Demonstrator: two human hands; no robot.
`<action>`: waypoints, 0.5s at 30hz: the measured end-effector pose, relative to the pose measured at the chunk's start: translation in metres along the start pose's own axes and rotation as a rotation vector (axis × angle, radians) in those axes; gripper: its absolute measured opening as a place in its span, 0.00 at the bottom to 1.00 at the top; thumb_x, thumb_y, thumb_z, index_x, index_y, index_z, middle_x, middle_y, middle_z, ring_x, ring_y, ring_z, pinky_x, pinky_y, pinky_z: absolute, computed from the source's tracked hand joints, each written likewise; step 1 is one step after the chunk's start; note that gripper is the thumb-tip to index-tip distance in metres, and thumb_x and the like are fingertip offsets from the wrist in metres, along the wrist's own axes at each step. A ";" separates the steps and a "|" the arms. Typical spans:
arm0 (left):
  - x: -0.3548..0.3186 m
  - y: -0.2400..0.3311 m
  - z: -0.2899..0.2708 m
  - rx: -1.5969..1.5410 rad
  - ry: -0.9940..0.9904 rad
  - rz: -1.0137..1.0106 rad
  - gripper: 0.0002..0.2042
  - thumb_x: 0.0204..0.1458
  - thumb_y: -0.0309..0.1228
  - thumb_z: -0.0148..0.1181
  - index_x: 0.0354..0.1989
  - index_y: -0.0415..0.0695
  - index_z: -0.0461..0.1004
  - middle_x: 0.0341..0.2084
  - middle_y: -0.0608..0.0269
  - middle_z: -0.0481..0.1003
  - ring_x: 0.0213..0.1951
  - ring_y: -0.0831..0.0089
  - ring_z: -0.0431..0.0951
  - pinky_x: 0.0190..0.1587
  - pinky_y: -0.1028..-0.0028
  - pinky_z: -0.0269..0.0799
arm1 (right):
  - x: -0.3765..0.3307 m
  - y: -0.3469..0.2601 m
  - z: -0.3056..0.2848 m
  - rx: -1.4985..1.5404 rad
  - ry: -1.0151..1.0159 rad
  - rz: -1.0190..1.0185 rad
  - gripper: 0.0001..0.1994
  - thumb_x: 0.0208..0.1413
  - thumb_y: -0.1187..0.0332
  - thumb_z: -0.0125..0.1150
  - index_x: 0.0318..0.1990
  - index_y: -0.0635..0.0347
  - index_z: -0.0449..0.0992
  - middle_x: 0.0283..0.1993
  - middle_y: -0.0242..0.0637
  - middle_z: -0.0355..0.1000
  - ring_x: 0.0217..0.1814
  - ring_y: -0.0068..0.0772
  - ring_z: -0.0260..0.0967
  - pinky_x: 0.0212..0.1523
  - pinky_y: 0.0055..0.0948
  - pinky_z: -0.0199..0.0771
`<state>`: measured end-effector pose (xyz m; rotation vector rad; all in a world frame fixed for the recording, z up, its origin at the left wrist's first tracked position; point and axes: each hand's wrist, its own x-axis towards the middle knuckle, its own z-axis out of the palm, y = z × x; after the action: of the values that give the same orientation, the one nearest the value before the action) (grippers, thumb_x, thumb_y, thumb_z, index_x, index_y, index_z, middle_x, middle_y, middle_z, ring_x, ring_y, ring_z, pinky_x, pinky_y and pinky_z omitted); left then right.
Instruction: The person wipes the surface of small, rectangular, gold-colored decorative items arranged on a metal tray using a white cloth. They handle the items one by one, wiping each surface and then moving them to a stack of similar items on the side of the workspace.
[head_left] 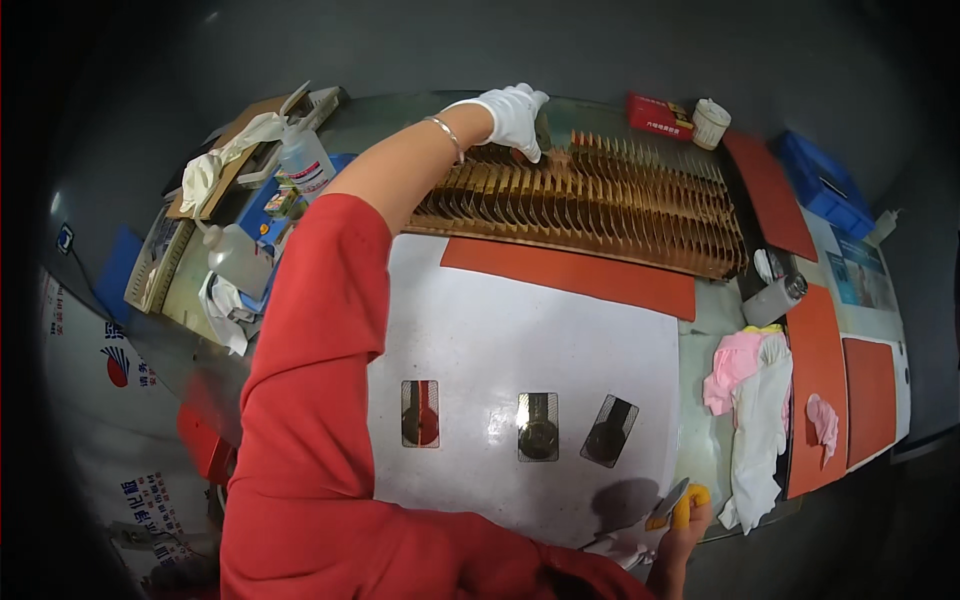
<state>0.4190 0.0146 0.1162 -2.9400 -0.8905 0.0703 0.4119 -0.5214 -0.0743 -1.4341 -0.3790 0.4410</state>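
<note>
Fingers of the left hand [513,115], in a white glove, curl down onto the far edge of a slotted wooden rack [640,215], pinching at a thin piece standing in one of its slots; whether the piece is truly gripped or only touched cannot be told. A thin bracelet [447,134] sits on the wrist just behind the glove, and a red sleeve [310,400] runs back from the elbow toward the person. The rack spreads out to the right of and nearer than this hand, its many upright dividers fanning in rows.

Just nearer than the rack lies a long orange-red mat [570,272], and nearer still a white sheet [520,340] carrying three small dark rectangular pieces [538,427] in a row, well apart from the gloved hand. A clear plastic squeeze bottle [303,157] stands to the left of the forearm, with a crumpled white cloth [215,165] beyond it.

The right hand [680,525], low at the near edge of the sheet, is closed around a small tool [668,500] with a grey blade; a yellow cover shows on one fingertip. To the right of this hand, a pile of pink and white gloves [755,400] drapes over the bench edge.
</note>
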 end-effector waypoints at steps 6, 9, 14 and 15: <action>0.061 0.017 0.029 -0.001 -0.177 0.135 0.50 0.32 0.43 0.71 0.63 0.41 0.46 0.56 0.48 0.57 0.54 0.52 0.64 0.54 0.64 0.64 | 0.000 0.007 -0.011 0.010 -0.026 0.066 0.09 0.54 0.67 0.56 0.36 0.62 0.67 0.27 0.28 0.66 0.25 0.17 0.62 0.26 0.16 0.62; 0.066 0.024 0.030 0.034 -0.220 0.180 0.50 0.33 0.42 0.70 0.64 0.41 0.45 0.56 0.48 0.59 0.54 0.52 0.64 0.54 0.65 0.64 | -0.002 0.001 -0.007 0.049 -0.006 0.102 0.08 0.54 0.67 0.56 0.35 0.62 0.67 0.28 0.29 0.67 0.26 0.17 0.63 0.26 0.16 0.61; 0.045 0.029 0.011 -0.055 -0.170 0.156 0.44 0.38 0.36 0.65 0.64 0.42 0.45 0.57 0.48 0.59 0.56 0.56 0.63 0.56 0.67 0.63 | 0.003 -0.010 0.002 -0.007 0.010 0.032 0.08 0.54 0.68 0.55 0.35 0.62 0.67 0.27 0.28 0.66 0.26 0.17 0.62 0.27 0.15 0.62; 0.032 0.026 0.002 -0.012 -0.109 0.142 0.41 0.39 0.33 0.63 0.63 0.43 0.47 0.59 0.50 0.58 0.55 0.57 0.65 0.56 0.68 0.63 | 0.006 -0.006 0.002 -0.040 0.004 -0.008 0.07 0.55 0.68 0.54 0.35 0.62 0.67 0.27 0.28 0.65 0.26 0.17 0.61 0.27 0.15 0.61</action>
<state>0.4602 0.0109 0.1112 -3.0321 -0.6950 0.2361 0.4162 -0.5176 -0.0678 -1.4718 -0.3927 0.4260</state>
